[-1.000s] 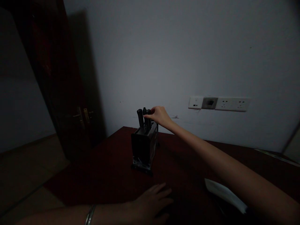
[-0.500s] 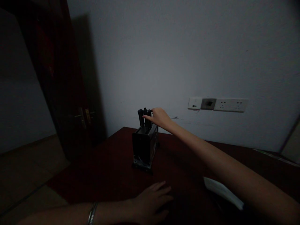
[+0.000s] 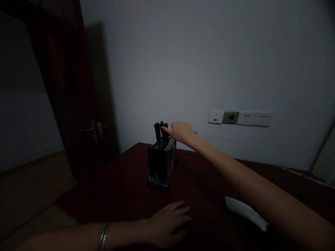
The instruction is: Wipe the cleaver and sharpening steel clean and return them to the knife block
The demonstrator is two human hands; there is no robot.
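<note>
A dark knife block [image 3: 160, 166] stands on the dark red table [image 3: 125, 188] near the wall, with three black knife handles [image 3: 157, 131] sticking up from its top. My right hand [image 3: 180, 132] reaches far out to the block and its fingers are closed around the rightmost handle. My left hand [image 3: 167, 225] lies flat on the table near the front edge, fingers spread, holding nothing. A metal bangle [image 3: 104, 235] sits on my left wrist.
A white paper or cloth [image 3: 246, 212] lies on the table under my right forearm. White wall sockets [image 3: 240, 118] sit on the wall behind. A dark wooden door [image 3: 75, 104] with a brass handle stands open at the left. The room is dim.
My right hand has sunk slightly onto the knife handles. My left hand stays flat on the table. The view has shifted a little to the left.
</note>
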